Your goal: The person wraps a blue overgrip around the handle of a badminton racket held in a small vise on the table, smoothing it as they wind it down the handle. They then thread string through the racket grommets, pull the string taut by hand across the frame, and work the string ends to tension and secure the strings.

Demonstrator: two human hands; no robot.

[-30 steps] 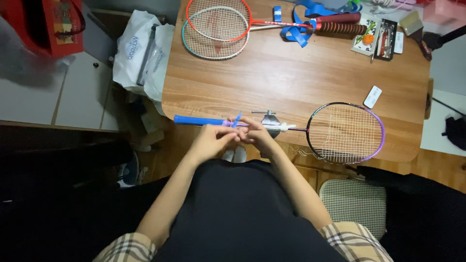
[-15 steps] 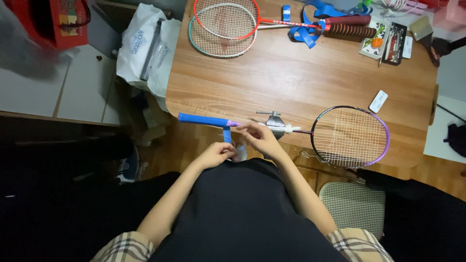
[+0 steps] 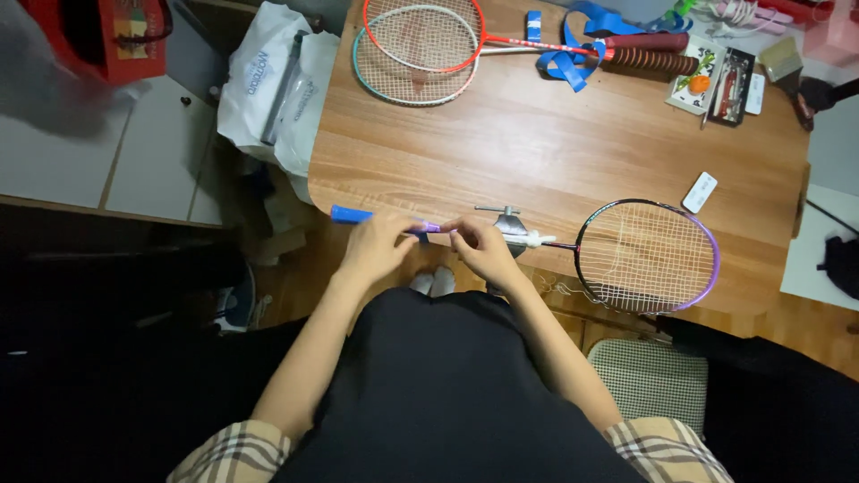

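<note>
A badminton racket with a purple-rimmed head lies along the near edge of the wooden table, held at its shaft by a small metal clamp. Its blue-wrapped handle sticks out to the left past the table edge. My left hand grips the handle near its purple end. My right hand holds the handle just left of the clamp, fingers closed around it. The strip of grip tape between my hands is mostly hidden.
Two more rackets, red and teal rimmed, lie at the table's far side with loose blue tape and a brown-wrapped handle. Small packets and a white tag sit at right. White bags stand on the floor at left.
My left hand has risen from below the table edge back onto the handle. The view has shifted slightly; the right hand stays by the clamp.
</note>
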